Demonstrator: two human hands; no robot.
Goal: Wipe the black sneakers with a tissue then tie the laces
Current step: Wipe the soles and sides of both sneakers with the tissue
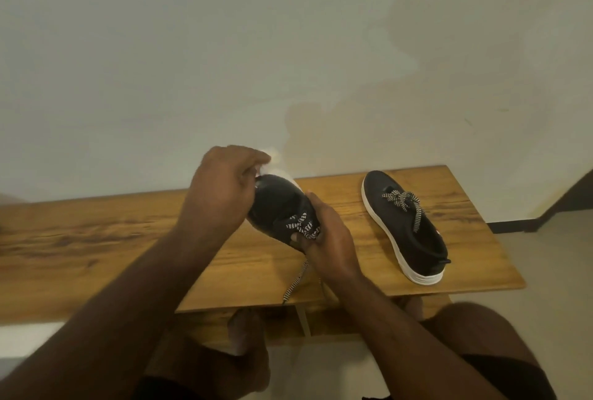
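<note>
Seen from above: long wooden table (96,239) of warm orange-brown plank with dark streaked grain, pushed against a pale, blotchy plastered wall (224,47); dull grey tiled floor (552,271) at right, dark skirting strip (507,227) at the wall's foot.

Lifted clear of the tabletop near its middle, toe tilted up toward the wall: 1 black knit sneaker with white rubber sole (279,204). Clamped at the laced throat by the right hand (327,236), fingers curled around the fabric upper. At the toe, left hand (221,188) curled over a crumpled white tissue (272,159), soft paper pinched against the rounded toe cap, only a small tuft showing past the knuckles. Black-and-white zigzag-woven laces (301,226) loose, 1 end dangling below the table edge.

Well apart to the right, flat on the wood: second black knit sneaker with thick white sole (407,226), toe toward the wall, matching patterned laces crossed over its tongue.

Bare knees and dark shorts (513,374) low in frame.
</note>
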